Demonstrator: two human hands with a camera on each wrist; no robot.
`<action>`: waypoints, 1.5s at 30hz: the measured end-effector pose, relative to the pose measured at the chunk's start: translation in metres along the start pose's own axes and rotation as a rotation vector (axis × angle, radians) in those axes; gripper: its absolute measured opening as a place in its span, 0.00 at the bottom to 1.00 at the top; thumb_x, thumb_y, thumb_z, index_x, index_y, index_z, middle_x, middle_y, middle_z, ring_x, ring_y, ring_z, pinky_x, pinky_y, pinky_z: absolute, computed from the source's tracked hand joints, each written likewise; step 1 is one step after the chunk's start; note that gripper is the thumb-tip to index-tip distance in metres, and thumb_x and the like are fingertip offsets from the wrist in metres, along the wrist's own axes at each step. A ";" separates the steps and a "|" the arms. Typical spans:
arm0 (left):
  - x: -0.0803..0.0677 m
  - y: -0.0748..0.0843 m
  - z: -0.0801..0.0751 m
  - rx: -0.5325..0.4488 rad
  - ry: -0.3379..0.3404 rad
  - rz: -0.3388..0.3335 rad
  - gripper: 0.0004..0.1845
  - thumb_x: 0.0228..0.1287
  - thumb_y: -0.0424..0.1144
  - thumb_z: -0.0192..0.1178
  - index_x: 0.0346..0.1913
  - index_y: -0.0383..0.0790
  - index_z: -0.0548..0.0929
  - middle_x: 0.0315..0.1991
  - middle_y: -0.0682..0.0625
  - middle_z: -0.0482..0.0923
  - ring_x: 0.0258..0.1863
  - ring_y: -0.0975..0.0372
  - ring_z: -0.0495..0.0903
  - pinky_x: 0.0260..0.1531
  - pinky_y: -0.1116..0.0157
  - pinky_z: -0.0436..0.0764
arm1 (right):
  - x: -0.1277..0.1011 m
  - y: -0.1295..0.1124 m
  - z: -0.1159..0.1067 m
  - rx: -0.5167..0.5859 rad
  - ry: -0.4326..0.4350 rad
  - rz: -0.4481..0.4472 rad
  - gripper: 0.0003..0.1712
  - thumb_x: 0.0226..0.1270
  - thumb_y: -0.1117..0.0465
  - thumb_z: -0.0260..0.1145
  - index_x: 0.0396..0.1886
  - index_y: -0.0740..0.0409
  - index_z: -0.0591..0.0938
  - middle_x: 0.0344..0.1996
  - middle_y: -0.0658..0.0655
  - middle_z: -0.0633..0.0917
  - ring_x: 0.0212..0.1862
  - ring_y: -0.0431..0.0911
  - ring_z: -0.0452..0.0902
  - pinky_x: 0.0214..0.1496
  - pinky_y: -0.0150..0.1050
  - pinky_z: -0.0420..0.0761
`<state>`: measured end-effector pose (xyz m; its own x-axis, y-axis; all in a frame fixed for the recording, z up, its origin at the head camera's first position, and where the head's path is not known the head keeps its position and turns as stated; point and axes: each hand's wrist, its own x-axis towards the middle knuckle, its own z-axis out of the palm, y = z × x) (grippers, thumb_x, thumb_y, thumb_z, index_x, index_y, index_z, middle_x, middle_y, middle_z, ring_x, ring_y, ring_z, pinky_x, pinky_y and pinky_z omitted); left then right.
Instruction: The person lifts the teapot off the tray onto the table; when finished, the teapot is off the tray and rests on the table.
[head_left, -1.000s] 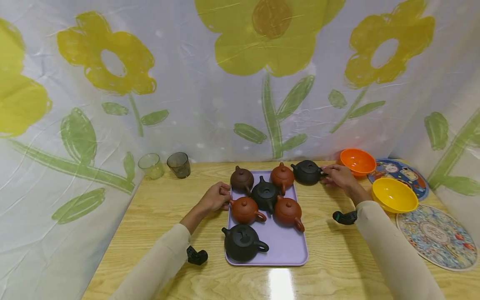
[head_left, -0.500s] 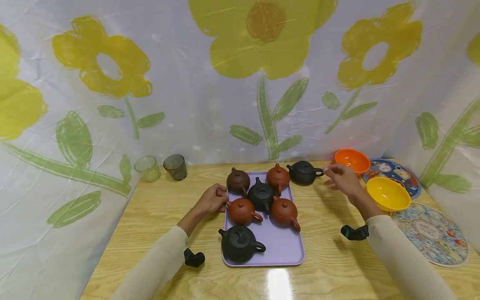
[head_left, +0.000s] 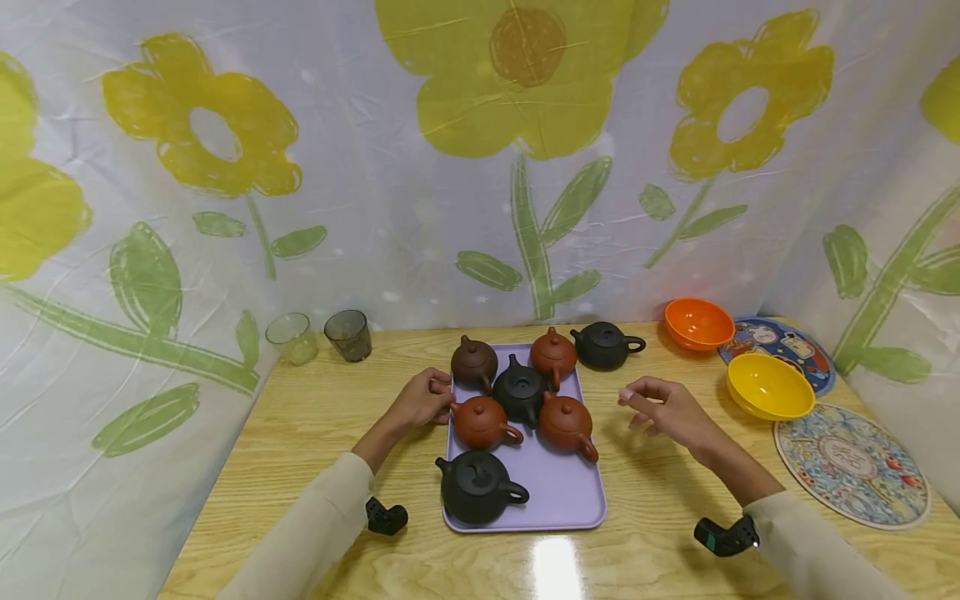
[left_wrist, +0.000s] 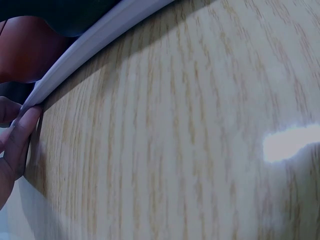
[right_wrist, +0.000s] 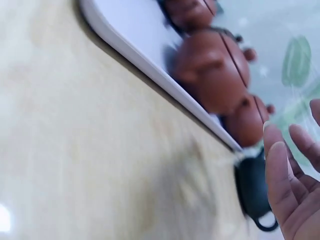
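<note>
A lavender tray [head_left: 566, 500] lies mid-table and carries several clay teapots, red-brown, dark brown and black. My left hand [head_left: 441, 392] grips the tray's left edge beside a red-brown teapot [head_left: 482, 422]. In the left wrist view its fingers [left_wrist: 17, 140] curl against the tray rim [left_wrist: 100, 40]. Another black teapot [head_left: 606, 346] stands on the bare table just past the tray's far right corner. My right hand [head_left: 637, 404] hovers right of the tray with relaxed fingers, holding nothing. The right wrist view shows its fingers [right_wrist: 290, 190] near that black teapot [right_wrist: 255, 195].
Two glasses [head_left: 292, 337] [head_left: 348, 334] stand at the back left. An orange bowl [head_left: 698, 323] and a yellow bowl [head_left: 768, 386] sit at the right, with patterned plates [head_left: 851, 462] by them. A flowered curtain walls in the table.
My right hand let go of the black teapot's handle and drew back toward me, leaving the pot on the table. The left hand stayed on the tray's edge.
</note>
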<state>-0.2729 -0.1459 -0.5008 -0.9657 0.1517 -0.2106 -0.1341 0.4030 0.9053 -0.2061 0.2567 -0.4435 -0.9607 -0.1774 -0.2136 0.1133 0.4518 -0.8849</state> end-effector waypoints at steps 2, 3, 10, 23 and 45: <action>0.000 0.000 0.000 -0.004 0.000 0.001 0.18 0.69 0.26 0.56 0.60 0.28 0.72 0.46 0.36 0.80 0.29 0.62 0.82 0.29 0.63 0.89 | -0.006 0.002 0.010 0.018 -0.016 0.007 0.28 0.75 0.45 0.61 0.58 0.66 0.79 0.54 0.67 0.82 0.39 0.48 0.84 0.41 0.42 0.85; 0.001 0.000 0.000 -0.006 -0.001 0.000 0.18 0.69 0.26 0.56 0.60 0.28 0.72 0.46 0.36 0.80 0.29 0.62 0.82 0.29 0.63 0.89 | -0.009 0.003 0.014 0.026 -0.022 0.012 0.27 0.75 0.46 0.61 0.57 0.66 0.79 0.53 0.67 0.82 0.38 0.48 0.83 0.40 0.42 0.85; 0.002 0.000 0.000 -0.003 0.001 -0.003 0.17 0.69 0.27 0.57 0.60 0.29 0.73 0.47 0.36 0.80 0.31 0.61 0.82 0.30 0.62 0.89 | -0.022 0.011 0.043 0.074 -0.039 0.027 0.21 0.73 0.49 0.64 0.50 0.63 0.82 0.46 0.62 0.83 0.35 0.48 0.83 0.32 0.38 0.83; 0.002 0.004 0.002 0.004 0.007 -0.006 0.17 0.69 0.27 0.57 0.60 0.29 0.73 0.47 0.36 0.80 0.32 0.61 0.82 0.30 0.62 0.89 | -0.024 0.013 0.070 0.050 0.011 -0.009 0.20 0.69 0.49 0.69 0.42 0.63 0.87 0.34 0.59 0.86 0.25 0.47 0.80 0.25 0.36 0.80; -0.002 0.001 0.001 -0.003 0.006 0.000 0.17 0.69 0.26 0.57 0.59 0.29 0.73 0.46 0.36 0.80 0.31 0.60 0.82 0.29 0.62 0.89 | -0.025 0.010 0.081 0.018 0.063 -0.004 0.16 0.70 0.52 0.68 0.35 0.63 0.87 0.28 0.57 0.82 0.24 0.45 0.77 0.20 0.32 0.74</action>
<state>-0.2708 -0.1449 -0.5002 -0.9671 0.1462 -0.2083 -0.1348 0.4002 0.9065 -0.1606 0.1954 -0.4806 -0.9752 -0.1237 -0.1837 0.1131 0.4350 -0.8933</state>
